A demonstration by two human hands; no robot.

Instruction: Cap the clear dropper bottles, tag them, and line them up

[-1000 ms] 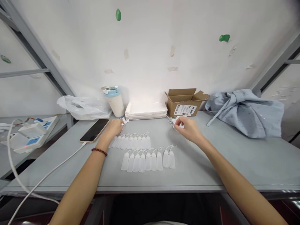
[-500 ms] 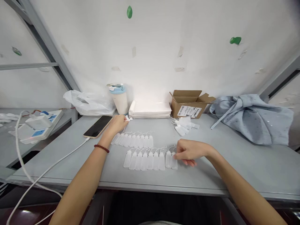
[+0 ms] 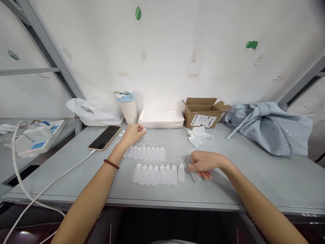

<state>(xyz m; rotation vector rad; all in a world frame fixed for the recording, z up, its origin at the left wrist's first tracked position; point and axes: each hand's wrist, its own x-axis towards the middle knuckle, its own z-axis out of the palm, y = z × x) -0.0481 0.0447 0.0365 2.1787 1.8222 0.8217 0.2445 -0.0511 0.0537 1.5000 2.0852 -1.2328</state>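
My left hand [image 3: 133,133] is closed in a pinch on a small white piece [image 3: 144,128] in front of the paper stack. Beside that wrist lie a few more small white pieces [image 3: 121,135]. My right hand [image 3: 206,163] has its thumb and forefinger closed on the top of a translucent white tag [image 3: 195,176], which tilts on the table; its other fingers curl underneath. To its left runs a front row of similar corded tags [image 3: 161,174], with one tag [image 3: 181,173] slightly apart at the right end. A second row [image 3: 146,153] lies behind it, partly behind my left wrist.
Along the back stand a lidded cup [image 3: 128,110], a paper stack [image 3: 162,119] and an open cardboard box [image 3: 203,115]. Loose tags [image 3: 198,136] lie before the box. A phone [image 3: 105,138] with a cable is at left, a blue-grey cloth bundle [image 3: 271,128] at right.
My left hand has moved right, away from the small white pieces, with one in its fingers. My right hand has pulled the end tag rightward out of the front row and tilted it.
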